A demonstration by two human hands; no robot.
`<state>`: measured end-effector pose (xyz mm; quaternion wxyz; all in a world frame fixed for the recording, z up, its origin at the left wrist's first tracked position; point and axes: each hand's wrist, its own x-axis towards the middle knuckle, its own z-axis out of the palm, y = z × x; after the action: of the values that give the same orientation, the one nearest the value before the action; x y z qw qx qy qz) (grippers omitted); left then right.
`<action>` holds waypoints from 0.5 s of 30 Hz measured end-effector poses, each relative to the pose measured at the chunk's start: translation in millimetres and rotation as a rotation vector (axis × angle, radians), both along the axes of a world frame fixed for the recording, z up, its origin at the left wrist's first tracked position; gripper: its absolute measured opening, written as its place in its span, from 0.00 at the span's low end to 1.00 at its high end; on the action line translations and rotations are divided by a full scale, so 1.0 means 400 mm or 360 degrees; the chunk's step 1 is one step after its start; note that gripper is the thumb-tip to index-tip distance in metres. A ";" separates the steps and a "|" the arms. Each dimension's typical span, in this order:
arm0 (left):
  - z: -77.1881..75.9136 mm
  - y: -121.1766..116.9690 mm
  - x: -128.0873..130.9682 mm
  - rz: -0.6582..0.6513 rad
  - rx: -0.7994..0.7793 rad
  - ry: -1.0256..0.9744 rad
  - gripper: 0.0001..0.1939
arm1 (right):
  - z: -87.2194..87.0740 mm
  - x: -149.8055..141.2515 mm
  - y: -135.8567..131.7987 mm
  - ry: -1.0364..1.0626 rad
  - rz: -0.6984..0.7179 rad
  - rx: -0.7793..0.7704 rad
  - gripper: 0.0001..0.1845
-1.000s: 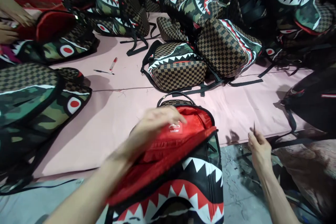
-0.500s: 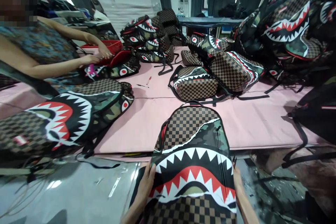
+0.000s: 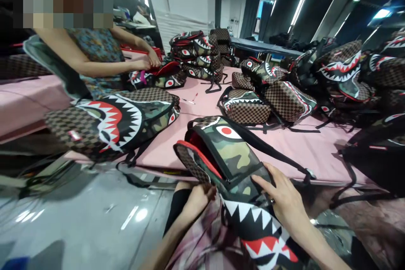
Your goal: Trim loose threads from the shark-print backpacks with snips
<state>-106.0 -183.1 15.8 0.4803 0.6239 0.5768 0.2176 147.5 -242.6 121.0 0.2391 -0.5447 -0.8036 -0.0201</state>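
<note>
A backpack (image 3: 242,156) with a camouflage side, a red-and-white eye and printed shark teeth stands turned sideways, leaning at the pink table's front edge. Its zipped opening gapes on the left, showing red trim and a dark inside. My left hand (image 3: 200,199) is closed at the backpack's edge just below the opened panel; its fingertips are partly hidden. Over the side pocket lies my right hand (image 3: 286,196), fingers bent around the bag, with a ring showing. A black shoulder strap (image 3: 278,147) trails right across the tabletop.
Another shark-mouth backpack (image 3: 126,122) lies on the pink table (image 3: 196,122) to the left. More checked backpacks (image 3: 248,107) are piled behind and to the right. A pen (image 3: 189,101) lies mid-table. At the far left, a co-worker's hands (image 3: 148,61) work on a bag.
The backpack has turned from front-facing to sideways, and its zipped opening now gapes. My right hand has moved onto its side; my left stays at its edge. The view has shifted left.
</note>
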 end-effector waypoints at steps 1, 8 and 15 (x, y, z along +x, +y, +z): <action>0.042 -0.006 -0.029 0.0058 0.0092 0.0033 0.14 | -0.011 -0.016 -0.004 -0.0053 -0.0001 0.0043 0.37; 0.280 -0.066 -0.010 -0.0138 0.1403 0.0440 0.14 | -0.040 -0.045 0.024 -0.0073 0.0131 0.0117 0.35; 0.290 0.032 0.040 -0.0834 0.0716 0.0706 0.11 | -0.059 -0.066 0.068 -0.0116 0.0131 0.0059 0.35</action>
<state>-90.2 -170.2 131.8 0.2350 0.8710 0.4259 0.0688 121.2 -215.5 97.2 0.2205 -0.5056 -0.8329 -0.0449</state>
